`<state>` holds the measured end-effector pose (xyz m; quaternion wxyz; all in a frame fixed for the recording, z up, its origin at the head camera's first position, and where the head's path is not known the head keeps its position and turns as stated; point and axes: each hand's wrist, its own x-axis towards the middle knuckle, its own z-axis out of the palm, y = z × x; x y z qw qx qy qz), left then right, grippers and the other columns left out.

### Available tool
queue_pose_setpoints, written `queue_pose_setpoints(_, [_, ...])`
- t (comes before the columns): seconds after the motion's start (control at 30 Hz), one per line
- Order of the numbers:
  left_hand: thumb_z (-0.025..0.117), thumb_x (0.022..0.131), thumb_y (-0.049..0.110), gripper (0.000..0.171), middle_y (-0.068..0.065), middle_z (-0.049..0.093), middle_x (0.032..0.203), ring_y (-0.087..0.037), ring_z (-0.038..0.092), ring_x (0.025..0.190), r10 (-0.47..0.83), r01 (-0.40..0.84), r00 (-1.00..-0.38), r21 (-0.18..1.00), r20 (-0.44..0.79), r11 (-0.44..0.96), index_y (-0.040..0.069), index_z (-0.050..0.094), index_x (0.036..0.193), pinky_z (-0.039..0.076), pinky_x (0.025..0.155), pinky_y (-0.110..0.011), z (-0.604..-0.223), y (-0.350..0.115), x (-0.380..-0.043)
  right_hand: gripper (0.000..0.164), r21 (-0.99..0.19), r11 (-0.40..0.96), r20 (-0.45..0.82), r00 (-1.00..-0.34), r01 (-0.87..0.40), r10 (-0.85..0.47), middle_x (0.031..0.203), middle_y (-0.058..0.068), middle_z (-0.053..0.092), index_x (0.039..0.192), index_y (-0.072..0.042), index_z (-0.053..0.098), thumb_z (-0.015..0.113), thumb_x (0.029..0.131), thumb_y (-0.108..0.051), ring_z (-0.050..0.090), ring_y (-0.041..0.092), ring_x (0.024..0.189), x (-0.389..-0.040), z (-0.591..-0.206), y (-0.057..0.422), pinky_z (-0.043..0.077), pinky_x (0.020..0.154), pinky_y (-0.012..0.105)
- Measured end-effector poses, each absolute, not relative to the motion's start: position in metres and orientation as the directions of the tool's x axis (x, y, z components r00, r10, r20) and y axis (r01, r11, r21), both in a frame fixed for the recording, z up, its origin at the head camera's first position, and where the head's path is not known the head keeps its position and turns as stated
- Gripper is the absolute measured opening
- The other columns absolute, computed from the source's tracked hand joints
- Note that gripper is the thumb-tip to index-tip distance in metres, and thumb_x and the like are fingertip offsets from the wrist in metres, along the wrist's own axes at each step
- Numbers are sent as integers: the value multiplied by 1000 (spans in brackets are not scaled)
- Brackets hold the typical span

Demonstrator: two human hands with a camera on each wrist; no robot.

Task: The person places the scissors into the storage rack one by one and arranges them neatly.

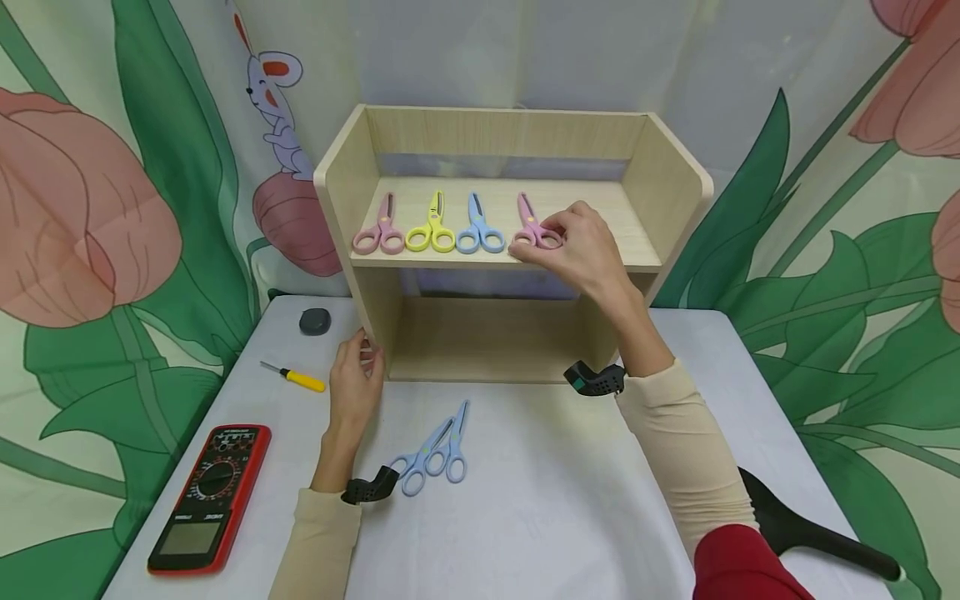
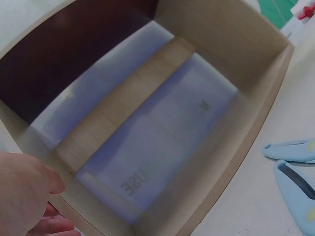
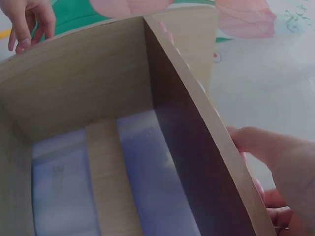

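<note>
On the upper board of a wooden shelf (image 1: pixel 510 372), my right hand (image 1: pixel 581 246) pinches the handles of pink scissors (image 1: pixel 528 218), whose blades point to the back. To their left lie blue scissors (image 1: pixel 477 223), yellow scissors (image 1: pixel 435 223) and another pair of pink scissors (image 1: pixel 384 225), spaced in a row. My left hand (image 1: pixel 356 379) rests loosely against the shelf's left side panel, low near its front edge, and holds nothing. In the left wrist view, its thumb (image 2: pixel 51 181) touches the panel edge. The right wrist view hides the scissors behind the upper board.
Two blue scissors (image 1: pixel 453 450) overlap on the white table (image 1: pixel 547 500) before the shelf. On the left are a red-black multimeter (image 1: pixel 213 492), a yellow-handled screwdriver (image 1: pixel 300 379) and a small dark object (image 1: pixel 315 322). A black-handled item (image 1: pixel 817 533) lies at right, partly behind my arm.
</note>
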<state>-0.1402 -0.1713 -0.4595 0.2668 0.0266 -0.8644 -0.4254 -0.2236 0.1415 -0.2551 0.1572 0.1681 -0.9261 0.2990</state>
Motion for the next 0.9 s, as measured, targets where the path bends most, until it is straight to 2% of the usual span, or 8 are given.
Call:
queue_pose_setpoints(0.3, [62, 97, 9, 45, -24, 56, 117, -37, 66, 105, -276, 167, -861, 750, 427, 639, -4, 49, 139, 62, 88, -46, -459, -171, -140, 70, -448, 797, 363, -897, -406, -253, 105, 14, 58, 118, 0, 71, 81, 76, -56, 49, 28, 94, -225, -252, 137, 39, 76, 36])
queue_pose_setpoints(0.43, [62, 97, 9, 45, -25, 57, 116, -37, 67, 103, -277, 179, -855, 750, 439, 636, -4, 51, 138, 62, 87, -46, -460, -171, -140, 80, -454, 800, 355, -903, -392, -241, 113, 16, 58, 129, -2, 65, 81, 74, -58, 50, 29, 101, -221, -253, 138, 44, 84, 40])
queue_pose_setpoints(0.53, [63, 96, 8, 44, -24, 57, 115, -37, 67, 103, -281, 178, -852, 750, 441, 637, -4, 51, 137, 62, 86, -46, -461, -171, -140, 87, -464, 791, 409, -889, -398, -208, 120, 16, 56, 135, -3, 60, 82, 73, -59, 50, 31, 106, -213, -257, 137, 45, 89, 44])
queue_pose_setpoints(0.6, [63, 96, 8, 45, -25, 57, 116, -37, 67, 103, -283, 178, -852, 752, 440, 635, -4, 51, 137, 62, 86, -47, -461, -171, -139, 87, -457, 781, 487, -855, -425, -179, 120, 17, 55, 135, -3, 60, 84, 71, -58, 49, 32, 106, -204, -262, 137, 44, 89, 45])
queue_pose_setpoints(0.8, [63, 97, 8, 46, -25, 56, 119, -37, 66, 105, -275, 172, -864, 759, 423, 627, -4, 49, 139, 61, 88, -48, -460, -170, -139, 86, -361, 759, 714, -685, -542, -149, 113, 19, 54, 130, -3, 61, 88, 67, -53, 49, 36, 101, -168, -296, 138, 38, 83, 48])
queue_pose_setpoints(0.9, [63, 97, 9, 47, -24, 56, 120, -37, 66, 106, -273, 166, -869, 763, 413, 625, -3, 49, 140, 61, 90, -48, -460, -170, -139, 87, -348, 750, 726, -668, -562, -163, 113, 20, 55, 130, -1, 61, 89, 65, -51, 50, 36, 101, -153, -319, 136, 39, 81, 47])
